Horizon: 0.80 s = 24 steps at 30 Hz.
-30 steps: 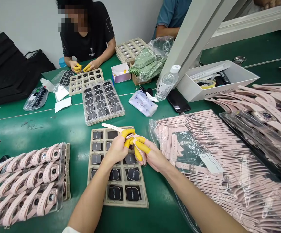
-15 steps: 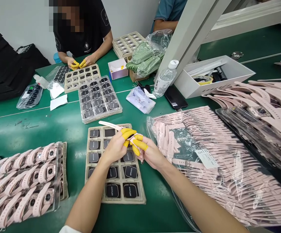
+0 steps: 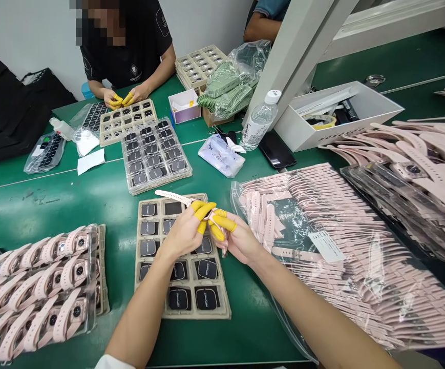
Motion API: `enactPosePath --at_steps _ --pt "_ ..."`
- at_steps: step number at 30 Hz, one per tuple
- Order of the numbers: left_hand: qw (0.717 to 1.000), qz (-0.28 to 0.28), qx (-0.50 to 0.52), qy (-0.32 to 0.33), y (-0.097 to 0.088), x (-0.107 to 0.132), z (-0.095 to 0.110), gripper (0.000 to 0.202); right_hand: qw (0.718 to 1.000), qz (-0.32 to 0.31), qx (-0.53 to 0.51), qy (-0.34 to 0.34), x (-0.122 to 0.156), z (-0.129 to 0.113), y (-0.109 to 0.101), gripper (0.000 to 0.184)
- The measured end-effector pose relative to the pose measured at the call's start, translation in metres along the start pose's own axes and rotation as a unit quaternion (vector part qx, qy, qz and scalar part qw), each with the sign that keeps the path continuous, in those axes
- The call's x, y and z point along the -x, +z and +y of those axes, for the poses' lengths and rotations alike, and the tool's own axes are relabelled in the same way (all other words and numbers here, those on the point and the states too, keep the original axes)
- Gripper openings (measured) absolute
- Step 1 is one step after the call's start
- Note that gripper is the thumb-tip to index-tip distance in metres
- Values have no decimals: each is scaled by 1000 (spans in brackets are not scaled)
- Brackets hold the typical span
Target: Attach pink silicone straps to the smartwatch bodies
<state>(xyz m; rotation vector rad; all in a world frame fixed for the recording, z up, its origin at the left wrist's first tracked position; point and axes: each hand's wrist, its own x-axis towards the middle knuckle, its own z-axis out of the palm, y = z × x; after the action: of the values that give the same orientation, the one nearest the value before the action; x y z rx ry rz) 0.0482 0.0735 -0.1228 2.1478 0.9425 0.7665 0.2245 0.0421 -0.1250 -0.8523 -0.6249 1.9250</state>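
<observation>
My left hand point(image 3: 187, 225) and my right hand point(image 3: 234, 233) meet above a beige tray point(image 3: 222, 302), yellow finger cots on their fingertips. Between them they grip a smartwatch, mostly covered by the fingers. Its pink strap point(image 3: 174, 197) sticks out to the upper left from my left hand. Fingers of my right hand are closed on the strap side of the watch, where a short pink end hangs below. In the tray's compartments lie several black square watch faces point(image 3: 207, 298) with printed film.
Pink-strapped watches point(image 3: 64, 271) stand in a clear tray at left. A plastic bag of pink straps point(image 3: 360, 256) covers the right side. Beyond are another watch tray point(image 3: 153, 154), a tissue pack point(image 3: 221, 156), a bottle point(image 3: 260, 120), a phone point(image 3: 277, 149) and a white box point(image 3: 341, 133). A co-worker sits opposite.
My hands stay together on the watch; the fingers of my right hand have shifted slightly against the strap. The whole view has moved a little.
</observation>
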Motion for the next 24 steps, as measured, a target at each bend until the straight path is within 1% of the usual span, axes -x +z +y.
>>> enactPosePath --at_steps 2,4,9,10,12,16,18,20,22,24 --pt "1000 -21 13 -1 -3 0 3 47 1000 9 2 -1 0 -1 0 39" --pt "1000 -27 10 -1 -5 0 5 46 1000 14 6 1 -1 -1 -1 38" --pt "993 -49 -107 -12 -1 -3 7 44 999 23 17 27 -4 2 -6 38" --pt "992 -50 -117 -14 -1 -3 7 44 999 20 18 32 -4 2 -6 38" --pt "994 -47 -102 -15 -1 -4 7 43 999 18 18 34 -5 3 -6 39" --pt "999 -34 -30 -14 -2 -3 5 40 999 19 16 25 -4 2 -5 39" --pt "999 -17 0 -39 -2 -2 3 40 999 23 1 22 -5 1 -4 39" --pt "996 22 35 -76 -2 -1 2 38 999 23 -19 23 -5 0 -5 40" --pt "990 88 58 -93 -2 -2 2 27 999 11 -29 37 -6 -1 -5 43" --pt "980 161 82 -86 -1 -4 3 18 998 -14 -21 64 -6 -2 -6 45"
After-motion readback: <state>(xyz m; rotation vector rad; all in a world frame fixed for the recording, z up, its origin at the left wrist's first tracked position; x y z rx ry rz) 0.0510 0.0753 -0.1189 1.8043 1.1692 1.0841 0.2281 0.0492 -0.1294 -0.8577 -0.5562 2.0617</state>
